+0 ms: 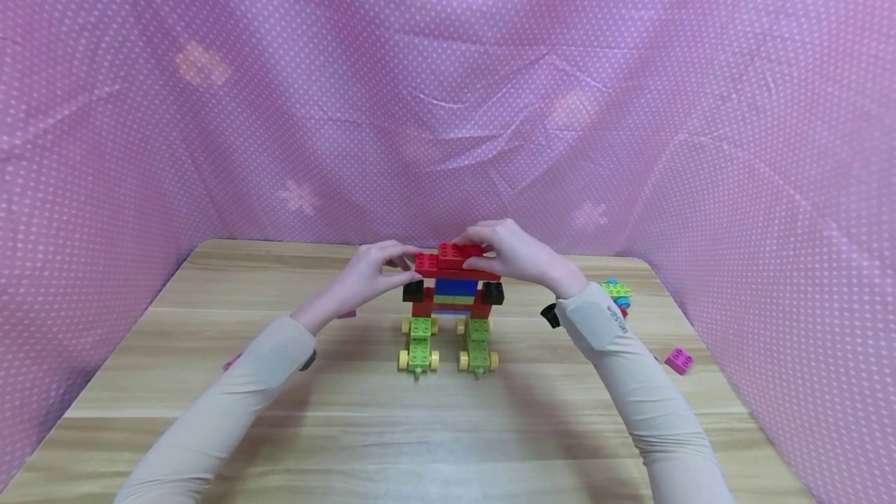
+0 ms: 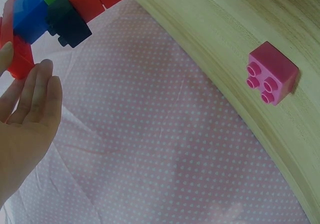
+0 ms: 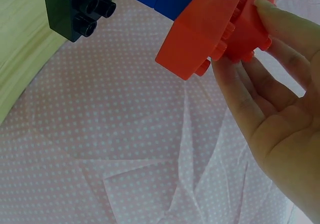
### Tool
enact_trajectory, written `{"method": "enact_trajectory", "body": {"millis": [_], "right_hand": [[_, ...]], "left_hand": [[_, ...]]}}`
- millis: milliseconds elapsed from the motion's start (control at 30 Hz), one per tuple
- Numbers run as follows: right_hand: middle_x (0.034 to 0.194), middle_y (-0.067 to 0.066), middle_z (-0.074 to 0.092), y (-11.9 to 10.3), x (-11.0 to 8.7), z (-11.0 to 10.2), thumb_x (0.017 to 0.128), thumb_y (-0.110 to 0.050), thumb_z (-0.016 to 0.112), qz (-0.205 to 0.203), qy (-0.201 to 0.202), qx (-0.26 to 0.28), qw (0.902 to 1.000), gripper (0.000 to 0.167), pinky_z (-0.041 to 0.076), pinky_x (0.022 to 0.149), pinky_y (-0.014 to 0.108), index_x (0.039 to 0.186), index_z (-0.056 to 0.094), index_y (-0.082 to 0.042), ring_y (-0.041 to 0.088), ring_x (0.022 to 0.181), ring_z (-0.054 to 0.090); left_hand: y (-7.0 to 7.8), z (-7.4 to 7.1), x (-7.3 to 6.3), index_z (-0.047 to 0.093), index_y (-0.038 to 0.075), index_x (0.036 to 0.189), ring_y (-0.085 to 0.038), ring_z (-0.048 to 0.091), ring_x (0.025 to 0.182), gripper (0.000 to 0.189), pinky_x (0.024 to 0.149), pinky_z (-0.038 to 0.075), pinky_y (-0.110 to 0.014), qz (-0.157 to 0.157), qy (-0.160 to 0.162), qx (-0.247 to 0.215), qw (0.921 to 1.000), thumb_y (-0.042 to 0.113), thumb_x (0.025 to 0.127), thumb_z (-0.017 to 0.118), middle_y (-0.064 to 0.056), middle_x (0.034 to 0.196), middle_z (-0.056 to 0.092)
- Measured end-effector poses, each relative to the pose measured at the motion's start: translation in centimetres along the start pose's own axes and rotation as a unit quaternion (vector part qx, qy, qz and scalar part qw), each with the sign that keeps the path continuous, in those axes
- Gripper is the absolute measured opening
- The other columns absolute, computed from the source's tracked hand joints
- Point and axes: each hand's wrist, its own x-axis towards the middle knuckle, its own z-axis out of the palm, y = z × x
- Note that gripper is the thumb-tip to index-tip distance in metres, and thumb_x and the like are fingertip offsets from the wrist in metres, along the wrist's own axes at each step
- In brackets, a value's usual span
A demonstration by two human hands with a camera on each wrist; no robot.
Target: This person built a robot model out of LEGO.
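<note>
Right hand (image 1: 514, 253) grips a red brick (image 1: 449, 257) atop a toy-brick build (image 1: 456, 299)

Closest to me, two pale sleeves (image 1: 210, 418) reach in from either side over a wooden table (image 1: 392, 442). Beyond them I have the build standing upright near the middle of the table, its front resting on two green wheeled bases (image 1: 420, 350) with yellow wheels, side by side and slightly apart. Off to the right lies a pink brick (image 1: 679, 361), well clear of the build; the left wrist view gives me another pink brick (image 2: 272, 74) on the table, apart from the hand.

Above the bases I see a black brick (image 1: 413, 291) at each side and a blue brick (image 1: 456, 287) between, with a long red row (image 1: 425, 263) across the top. My left hand (image 1: 364, 278) has its fingers extended, nearly straight, touching the row's left end. My right thumb and fingers pinch the upper red brick; I cannot tell whether it is fully seated. Farther right sits a green and blue piece (image 1: 616, 291), partly behind the sleeve.

At the very back hangs a pink dotted curtain (image 1: 448, 99).
</note>
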Motion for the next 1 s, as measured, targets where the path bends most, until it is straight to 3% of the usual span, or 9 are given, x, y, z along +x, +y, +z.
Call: {"method": "enact_trajectory", "body": {"millis": [267,567,700,1000], "right_hand": [[0.107,0.006,0.074,0.0,0.1,0.2,0.089,-0.016,0.074,0.008,-0.001,-0.004,1.0000,0.025,0.061,0.086,0.031,0.113,0.069,-0.007,0.016,0.093,0.069],[0.115,0.006,0.072,0.2,-0.5,-0.1,0.095,-0.018,0.067,0.018,-0.011,-0.009,0.9997,0.030,0.060,0.091,0.032,0.124,0.068,-0.008,0.017,0.100,0.068],[0.113,0.006,0.072,0.5,-0.8,-0.2,0.096,-0.016,0.065,0.007,-0.008,-0.010,0.9999,0.031,0.060,0.087,0.031,0.127,0.068,-0.010,0.015,0.096,0.067],[0.112,0.010,0.074,0.7,-0.9,-0.3,0.095,-0.015,0.067,0.012,-0.008,0.014,0.9998,0.031,0.061,0.087,0.041,0.124,0.068,-0.004,0.018,0.094,0.069]], "left_hand": [[0.2,-0.2,0.0,0.066,0.010,0.128,-0.019,0.069,0.096,0.041,0.095,0.058,-0.041,-0.006,-0.002,0.005,1.0000,0.022,0.090,0.074,-0.007,0.113,0.071],[0.3,-0.1,0.0,0.065,0.010,0.129,-0.020,0.068,0.098,0.041,0.095,0.058,-0.043,-0.003,-0.010,0.004,0.9999,0.021,0.090,0.073,-0.007,0.113,0.071],[0.1,-0.1,0.1,0.066,0.010,0.127,-0.020,0.069,0.097,0.040,0.094,0.059,-0.041,0.003,-0.006,0.005,1.0000,0.020,0.090,0.074,-0.007,0.113,0.072],[0.4,0.0,0.4,0.065,0.009,0.128,-0.022,0.068,0.101,0.042,0.097,0.057,-0.044,0.001,0.000,0.010,1.0000,0.027,0.091,0.072,-0.007,0.112,0.072]]}}
